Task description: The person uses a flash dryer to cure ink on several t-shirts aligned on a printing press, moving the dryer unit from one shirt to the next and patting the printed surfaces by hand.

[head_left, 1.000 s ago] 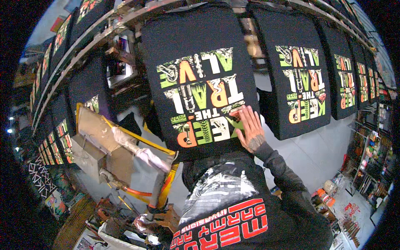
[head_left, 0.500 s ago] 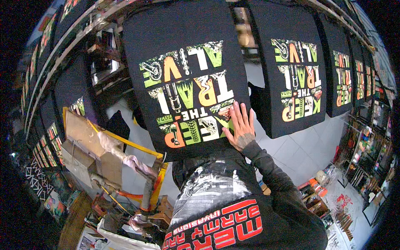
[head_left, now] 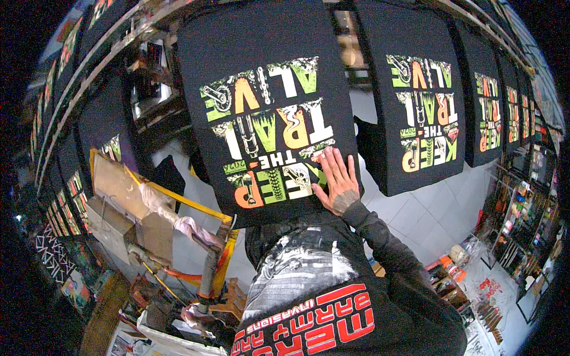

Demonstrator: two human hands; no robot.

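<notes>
My right hand (head_left: pixel 338 183) lies flat, palm down, on a black T-shirt (head_left: pixel 249 35) spread over a board. Its fingers are stretched out and point away from me, over the lower right part of the print. It holds nothing and hides some of the design. The print (head_left: pixel 273 133) is block lettering in green, orange and white, upside down from where I stand, with bicycle parts drawn in. I cannot make out my left hand.
More black shirts with the same print (head_left: pixel 423 113) stand in a row at right. On the left is a yellow-framed stand (head_left: pixel 178 204) with a cloth-wrapped pole (head_left: pixel 205 231). Shelves of containers (head_left: pixel 522 199) are at far right, above a tiled floor (head_left: pixel 409 207).
My right hand has slid slightly left and nearer to me over the print, staying flat. The shirts and the stand look the same.
</notes>
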